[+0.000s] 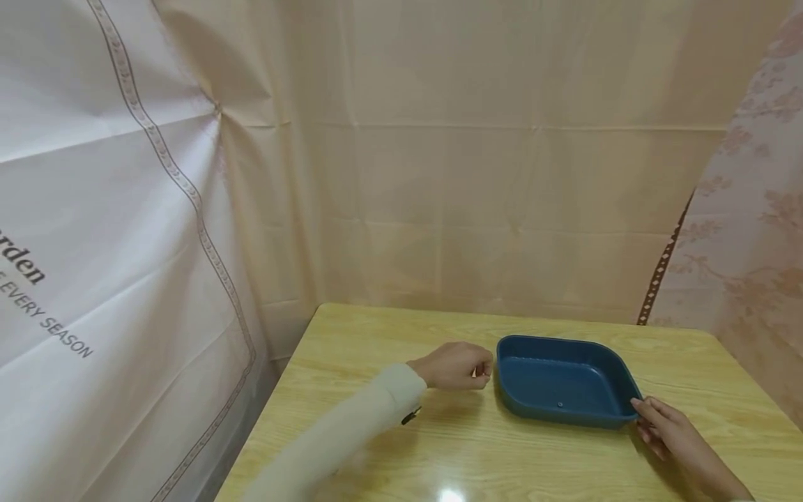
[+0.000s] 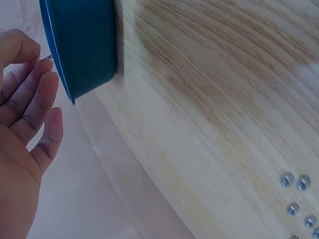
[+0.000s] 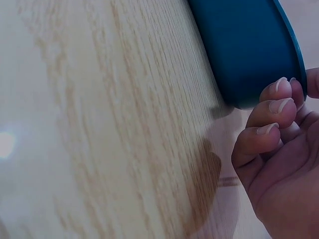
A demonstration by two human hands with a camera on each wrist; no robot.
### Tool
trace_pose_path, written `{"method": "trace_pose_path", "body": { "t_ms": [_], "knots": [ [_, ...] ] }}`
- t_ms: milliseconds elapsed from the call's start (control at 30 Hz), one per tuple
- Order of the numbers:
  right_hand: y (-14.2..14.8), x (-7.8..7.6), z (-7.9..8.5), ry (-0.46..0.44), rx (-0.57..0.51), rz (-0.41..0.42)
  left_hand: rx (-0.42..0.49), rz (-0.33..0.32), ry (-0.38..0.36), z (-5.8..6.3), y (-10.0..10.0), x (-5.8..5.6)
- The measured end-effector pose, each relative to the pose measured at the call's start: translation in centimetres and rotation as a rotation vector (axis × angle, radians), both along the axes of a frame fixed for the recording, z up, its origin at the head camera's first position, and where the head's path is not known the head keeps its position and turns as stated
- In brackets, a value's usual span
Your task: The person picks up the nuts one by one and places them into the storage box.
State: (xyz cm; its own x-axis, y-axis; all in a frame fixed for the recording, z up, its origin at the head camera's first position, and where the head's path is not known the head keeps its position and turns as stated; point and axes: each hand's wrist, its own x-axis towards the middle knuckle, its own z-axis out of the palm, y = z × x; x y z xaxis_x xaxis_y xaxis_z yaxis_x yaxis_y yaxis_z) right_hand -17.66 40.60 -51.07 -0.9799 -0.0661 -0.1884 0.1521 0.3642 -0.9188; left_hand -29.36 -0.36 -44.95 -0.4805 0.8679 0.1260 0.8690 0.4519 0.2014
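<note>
A dark blue tray (image 1: pixel 552 387) with rounded corners sits on the table, a tiny round metal-looking piece (image 1: pixel 560 404) on its floor. Just off its left wall is my left hand (image 1: pixel 454 364), thumb and forefinger pinched together. In the left wrist view, a small thin metal piece (image 2: pixel 49 57) sticks out from those fingertips toward the tray's rim (image 2: pixel 57 55); its exact kind is too small to tell. My right hand (image 1: pixel 665 425) grips the tray's near right corner, with the thumb over the rim and fingers against the outside wall (image 3: pixel 249 55).
Several small metal nuts (image 2: pixel 303 182) lie on the wooden table (image 1: pixel 477 453) in the left wrist view. Beige cloth (image 1: pixel 439 174) hangs behind the table, with printed white cloth (image 1: pixel 125 279) at the left and floral cloth (image 1: pixel 753 230) at the right.
</note>
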Motion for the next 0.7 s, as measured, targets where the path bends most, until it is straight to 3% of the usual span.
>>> {"method": "trace_pose_path", "body": {
  "t_ms": [267, 500, 700],
  "knots": [
    [0.5, 0.1, 0.3, 0.011, 0.026, -0.005, -0.027, -0.036, -0.012, 0.5, 2.6, 0.4],
    [0.7, 0.1, 0.0, -0.004, 0.032, -0.011, -0.029, -0.066, 0.018, -0.5, 4.4, 0.8],
    [0.5, 0.0, -0.4, 0.022, 0.005, -0.012, -0.024, -0.049, 0.012, -1.2, 5.1, 1.1]
  ]
}}
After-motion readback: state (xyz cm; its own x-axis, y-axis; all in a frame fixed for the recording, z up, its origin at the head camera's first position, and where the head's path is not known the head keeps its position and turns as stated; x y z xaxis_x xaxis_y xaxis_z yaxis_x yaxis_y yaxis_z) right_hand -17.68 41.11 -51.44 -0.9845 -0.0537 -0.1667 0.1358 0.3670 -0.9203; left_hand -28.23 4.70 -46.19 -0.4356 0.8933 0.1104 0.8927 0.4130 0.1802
